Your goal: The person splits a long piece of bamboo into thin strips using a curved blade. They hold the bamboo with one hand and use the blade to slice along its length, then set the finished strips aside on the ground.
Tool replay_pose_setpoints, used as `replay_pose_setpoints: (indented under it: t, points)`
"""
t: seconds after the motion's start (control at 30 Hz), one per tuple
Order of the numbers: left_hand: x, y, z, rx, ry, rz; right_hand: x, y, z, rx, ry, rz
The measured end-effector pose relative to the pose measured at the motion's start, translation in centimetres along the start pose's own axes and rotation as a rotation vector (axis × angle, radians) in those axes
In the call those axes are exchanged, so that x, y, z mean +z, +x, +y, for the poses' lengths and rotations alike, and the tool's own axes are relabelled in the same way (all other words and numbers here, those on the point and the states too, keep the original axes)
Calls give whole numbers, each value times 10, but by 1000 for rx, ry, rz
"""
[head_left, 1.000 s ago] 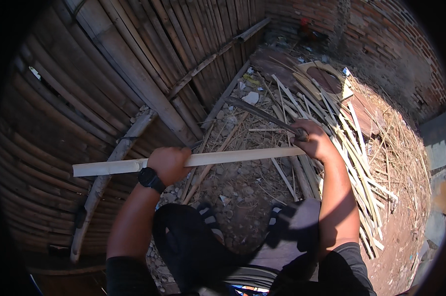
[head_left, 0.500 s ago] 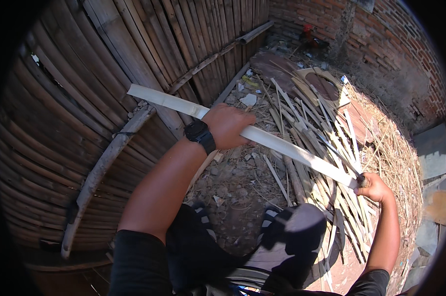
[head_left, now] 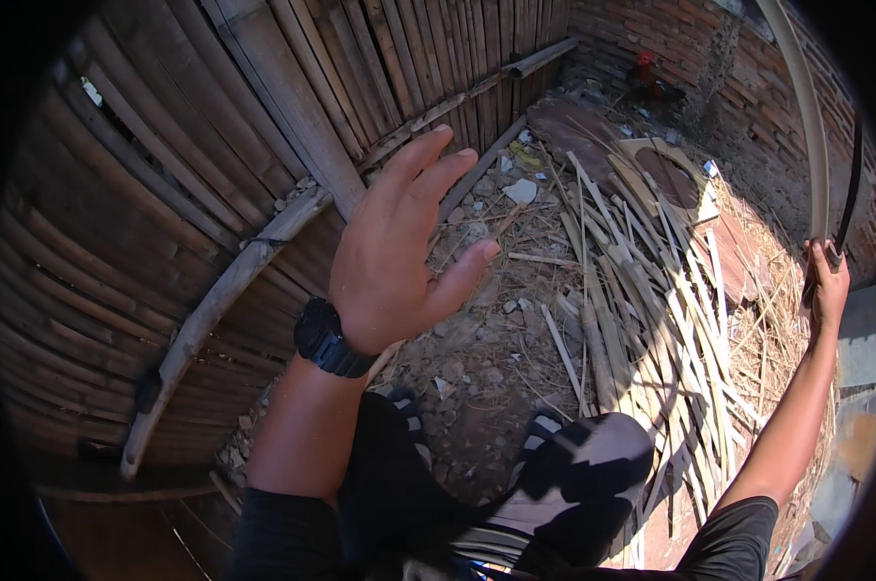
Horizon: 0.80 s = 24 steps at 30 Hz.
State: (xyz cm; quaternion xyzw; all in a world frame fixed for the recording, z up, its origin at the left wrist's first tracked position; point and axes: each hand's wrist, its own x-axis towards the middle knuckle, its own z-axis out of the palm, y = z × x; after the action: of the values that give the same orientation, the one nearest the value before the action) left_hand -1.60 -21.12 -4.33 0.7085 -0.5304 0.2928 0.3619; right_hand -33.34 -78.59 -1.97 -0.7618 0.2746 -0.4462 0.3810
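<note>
My left hand (head_left: 389, 257), with a black watch on its wrist, is raised in the middle, fingers spread and holding nothing. Far off to the right, my right hand (head_left: 827, 281) is closed around the lower end of a long pale bamboo strip (head_left: 808, 126). The strip stands nearly upright and runs out past the top edge of the picture. A thin dark knife blade (head_left: 852, 189) rises from the same hand beside the strip; its handle is mostly hidden by my fingers.
A bamboo slat wall (head_left: 167, 126) stands on the left, a curved wooden pole (head_left: 200, 315) against it. A pile of split bamboo strips (head_left: 665, 320) lies on the ground to my right. Rubble (head_left: 476, 339) surrounds my feet. A rooster (head_left: 654, 85) is near the brick wall (head_left: 767, 107).
My left hand has let go of the bamboo strip and opened. My right hand has moved up and right, swinging the strip from a slant across my front to nearly upright.
</note>
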Motion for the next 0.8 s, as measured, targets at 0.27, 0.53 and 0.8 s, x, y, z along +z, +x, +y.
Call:
replay_pose_setpoints:
  t: [0.27, 0.53, 0.8]
  points:
    - [37, -96, -57, -569, -341, -620, 128, 50, 40, 211, 894, -14]
    - [16, -114, -78, -664, -284, -666, 266, -197, 291, 1488, 151, -331]
    - [38, -108, -83, -658, -470, -634, 166, -163, 367, 1105, -332, -300]
